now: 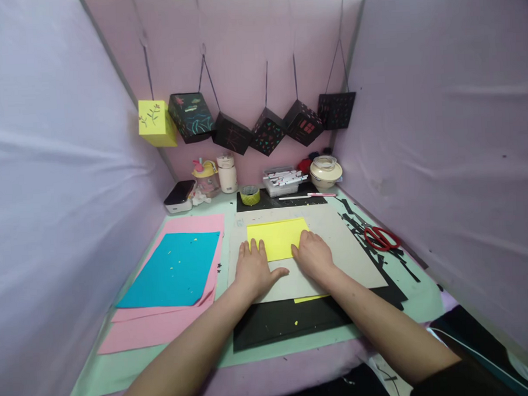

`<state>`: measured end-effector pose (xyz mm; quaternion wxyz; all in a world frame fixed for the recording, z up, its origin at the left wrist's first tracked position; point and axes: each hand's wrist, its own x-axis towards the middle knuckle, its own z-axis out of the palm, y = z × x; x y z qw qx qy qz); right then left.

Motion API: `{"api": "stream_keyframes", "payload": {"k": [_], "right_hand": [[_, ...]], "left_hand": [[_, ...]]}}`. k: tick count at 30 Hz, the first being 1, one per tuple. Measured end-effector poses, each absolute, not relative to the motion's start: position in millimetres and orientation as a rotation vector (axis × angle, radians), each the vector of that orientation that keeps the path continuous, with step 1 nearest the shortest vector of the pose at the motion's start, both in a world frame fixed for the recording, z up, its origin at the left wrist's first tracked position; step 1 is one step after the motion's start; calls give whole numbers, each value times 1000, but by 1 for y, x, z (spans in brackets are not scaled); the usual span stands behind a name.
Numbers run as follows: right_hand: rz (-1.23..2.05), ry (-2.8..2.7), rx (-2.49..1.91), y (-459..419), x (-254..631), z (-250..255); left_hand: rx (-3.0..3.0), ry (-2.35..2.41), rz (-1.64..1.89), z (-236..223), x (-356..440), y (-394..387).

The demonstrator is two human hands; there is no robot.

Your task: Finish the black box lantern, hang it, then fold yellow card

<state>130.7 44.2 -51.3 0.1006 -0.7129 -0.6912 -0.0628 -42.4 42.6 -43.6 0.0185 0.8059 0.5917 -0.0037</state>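
Observation:
A yellow piece of paper [278,238], apparently folded, lies on a pale grey board [349,258] in front of me. My left hand [253,268] rests flat at its lower left corner, fingertips on the paper and thumb stretched out to the right. At the paper's right edge my right hand [314,254] is closed, its fingers curled over the corner and the thumb pressed beside it. The hand covers that corner. Under the board sits black card [291,325], with a yellow strip showing between them.
Blue paper [175,272] lies on pink sheets [134,338] at left. Red-handled scissors [382,238] rest among black scraps at right. Behind stand yellow tape [250,195], a box of white pens [285,181], a bottle [227,175] and a phone [180,193]. Decorated boxes [267,130] hang above.

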Motion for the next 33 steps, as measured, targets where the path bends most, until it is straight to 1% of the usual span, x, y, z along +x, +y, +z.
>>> {"api": "stream_keyframes", "payload": {"k": [5,11,13,17,23,27,33], "right_hand": [[-187,-2019,-2132,44,129,-53],[-153,-2002,-2123,45,135,-49],[-133,-1985,-2134,46,138,-48],[-100,-1985,-2125,47,141,-47],[-74,-2003,-2102,47,142,-47],[-52,-1974,-2118,47,143,-46],[51,-1948,-2093,49,145,-47]], "left_hand": [[2487,1840,69,-48,-44,44],[2403,1725,372,-52,-51,48],[2312,1701,525,-50,-56,54],[1889,1629,911,-42,-69,72],[1020,1374,1130,-25,-83,89],[768,1208,1086,-18,-88,91],[870,1046,756,-24,-78,83]]}}
